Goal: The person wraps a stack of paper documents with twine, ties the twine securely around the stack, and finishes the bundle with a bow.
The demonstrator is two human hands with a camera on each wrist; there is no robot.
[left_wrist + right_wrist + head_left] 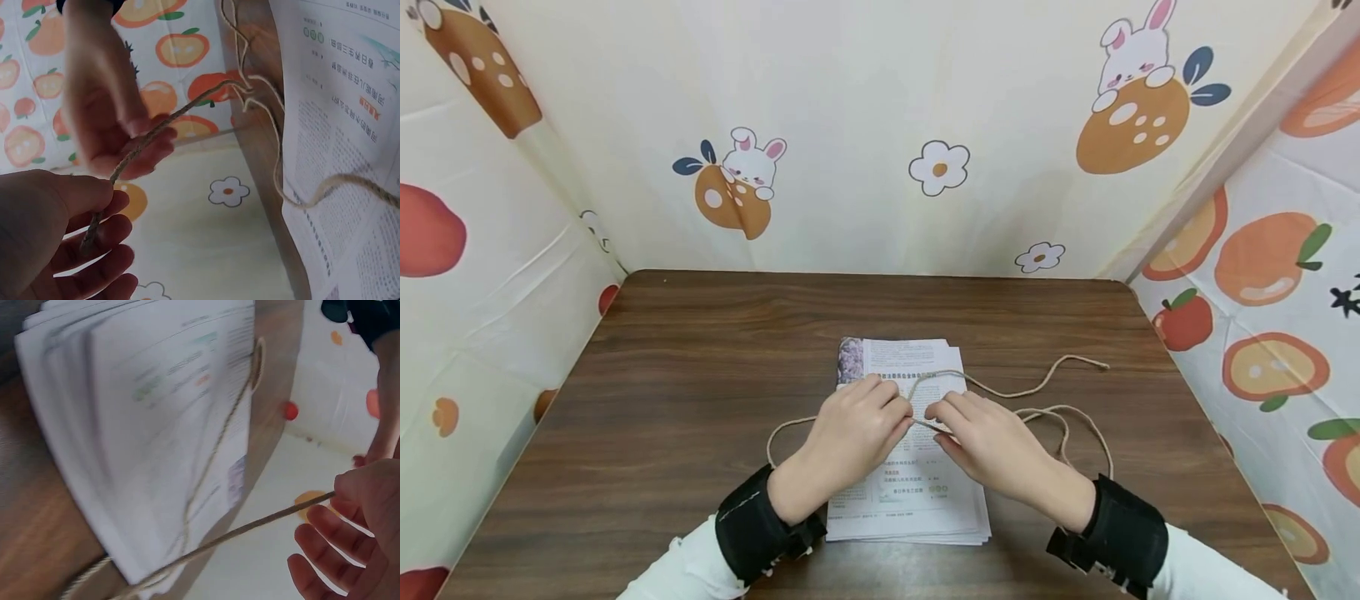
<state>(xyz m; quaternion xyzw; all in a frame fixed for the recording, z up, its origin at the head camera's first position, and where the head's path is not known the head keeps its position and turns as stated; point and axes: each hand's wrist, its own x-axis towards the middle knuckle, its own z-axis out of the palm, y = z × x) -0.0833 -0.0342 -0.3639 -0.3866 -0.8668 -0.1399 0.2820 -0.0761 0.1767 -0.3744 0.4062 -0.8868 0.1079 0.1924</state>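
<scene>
A stack of printed paper sheets (917, 492) lies on the table, with a thin tan rope (1011, 395) running across it. My left hand (861, 425) is over the upper left of the stack and pinches the rope between thumb and index finger; in the left wrist view a short rope end hangs past the thumb. Just to its right, my right hand (992, 446) pinches the rope too, thumb against index finger, other fingers loosely curled in the right wrist view. A taut piece of rope (250, 526) slants from those fingertips down toward the stack's edge.
The brown wooden table (700, 358) has a printed curtain (850, 100) behind it and fruit-patterned cloth (1262, 367) at the right. Rope loops (1093, 425) lie right of the papers, and another loop (772, 442) lies left. Black bands (1120, 529) wrap both wrists.
</scene>
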